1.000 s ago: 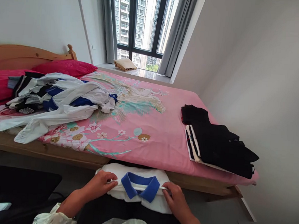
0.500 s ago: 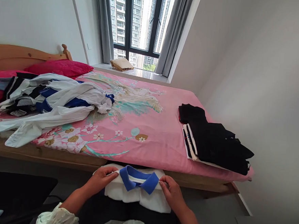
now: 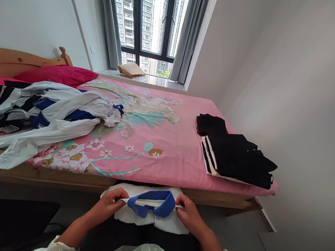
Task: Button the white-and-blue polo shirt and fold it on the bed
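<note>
A folded white shirt (image 3: pixel 138 217) with a blue collar (image 3: pixel 150 205) lies on my lap, just in front of the bed's near edge. My left hand (image 3: pixel 110 205) pinches the shirt's top edge at the left end of the collar. On the other side, my right hand (image 3: pixel 188 215) pinches the same edge at the collar's right end. Both hands are closed on the cloth and the collar is stretched flat between them.
A bed with a pink flowered sheet (image 3: pixel 166 148) fills the middle. A loose heap of white, blue and striped clothes (image 3: pixel 50 113) lies at its left. Folded black garments (image 3: pixel 234 155) are stacked at its right corner. Red pillows (image 3: pixel 56 73), a window and a grey wall surround it.
The view has swung slightly right. My hands have tugged the collar edge straighter and drawn the shirt a little closer; both keep their pinch on it.
</note>
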`<move>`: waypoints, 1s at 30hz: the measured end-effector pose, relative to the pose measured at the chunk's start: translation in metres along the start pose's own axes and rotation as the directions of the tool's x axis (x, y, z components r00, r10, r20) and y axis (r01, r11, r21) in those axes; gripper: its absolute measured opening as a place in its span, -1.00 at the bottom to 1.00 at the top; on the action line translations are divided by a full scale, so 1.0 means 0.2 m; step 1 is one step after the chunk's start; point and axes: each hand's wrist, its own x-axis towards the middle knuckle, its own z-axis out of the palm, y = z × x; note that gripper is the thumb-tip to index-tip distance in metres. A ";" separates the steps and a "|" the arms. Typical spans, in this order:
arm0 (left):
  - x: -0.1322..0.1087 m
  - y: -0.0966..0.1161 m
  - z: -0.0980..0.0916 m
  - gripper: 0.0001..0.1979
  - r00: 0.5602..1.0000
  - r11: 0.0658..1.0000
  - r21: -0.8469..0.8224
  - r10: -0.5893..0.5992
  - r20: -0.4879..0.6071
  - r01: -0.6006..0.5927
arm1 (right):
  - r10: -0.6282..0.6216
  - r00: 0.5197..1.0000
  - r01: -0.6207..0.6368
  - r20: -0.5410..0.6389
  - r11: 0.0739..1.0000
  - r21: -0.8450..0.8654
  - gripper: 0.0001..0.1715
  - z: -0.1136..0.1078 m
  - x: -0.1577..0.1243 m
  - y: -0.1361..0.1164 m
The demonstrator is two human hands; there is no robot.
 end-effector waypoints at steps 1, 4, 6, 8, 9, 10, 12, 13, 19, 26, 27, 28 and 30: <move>-0.01 0.01 0.00 -0.76 1.000 1.000 0.012 0.002 0.005 -0.002 | 0.019 1.000 -0.019 0.008 1.000 -0.008 -0.82 0.00 0.00 0.00; -0.02 0.03 0.01 -0.80 0.999 0.999 0.027 -0.037 0.037 0.036 | 0.090 0.993 -0.083 0.074 0.992 -0.098 -0.89 0.00 -0.01 0.01; -0.02 0.03 0.02 -0.77 0.994 0.997 0.019 -0.071 0.081 0.070 | 0.085 0.991 -0.077 0.103 0.994 -0.081 -0.96 0.00 -0.01 0.01; -0.01 0.02 0.03 -0.70 0.985 0.994 -0.010 -0.102 0.139 0.105 | 0.028 0.994 -0.034 0.102 0.998 0.051 -0.93 -0.01 -0.01 -0.01; -0.01 0.02 0.03 -0.66 0.981 0.992 -0.043 -0.108 0.162 0.116 | 0.001 0.995 -0.014 0.096 0.991 0.134 -0.94 -0.02 -0.01 -0.03; 0.00 0.01 0.03 -0.62 0.981 0.990 -0.083 -0.099 0.169 0.114 | -0.021 0.996 0.001 0.092 0.978 0.208 -0.93 -0.03 -0.01 -0.04; 0.01 0.01 0.01 -0.59 0.989 0.984 -0.162 -0.049 0.136 0.071 | -0.033 0.995 0.002 0.097 0.956 0.295 -0.84 -0.04 -0.01 -0.07; 0.01 0.01 0.00 -0.59 0.994 0.983 -0.179 -0.013 0.110 0.033 | -0.036 0.994 0.002 0.103 0.949 0.316 -0.78 -0.05 -0.01 -0.08; 0.05 0.00 -0.04 -0.60 1.000 1.000 -0.005 0.010 -0.014 -0.010 | -0.068 0.993 0.097 -0.100 0.941 0.323 -0.62 -0.05 0.02 -0.06; 0.11 -0.06 -0.09 -0.57 0.996 0.995 0.065 -0.072 0.048 0.069 | 0.004 0.980 0.024 -0.200 0.990 0.139 -0.58 -0.02 0.10 0.02; 0.11 -0.08 -0.09 -0.58 0.994 0.994 0.081 -0.081 0.076 0.075 | 0.014 0.984 0.009 -0.179 0.991 0.131 -0.58 -0.02 0.10 0.03; 0.10 -0.09 -0.10 -0.60 0.991 0.991 0.105 -0.092 0.098 0.081 | 0.017 0.988 0.002 -0.151 0.992 0.122 -0.58 -0.02 0.09 0.04; 0.06 -0.12 -0.10 -0.63 0.983 0.984 0.145 -0.123 0.135 0.103 | 0.008 0.996 0.000 -0.084 0.995 0.103 -0.62 -0.01 0.06 0.06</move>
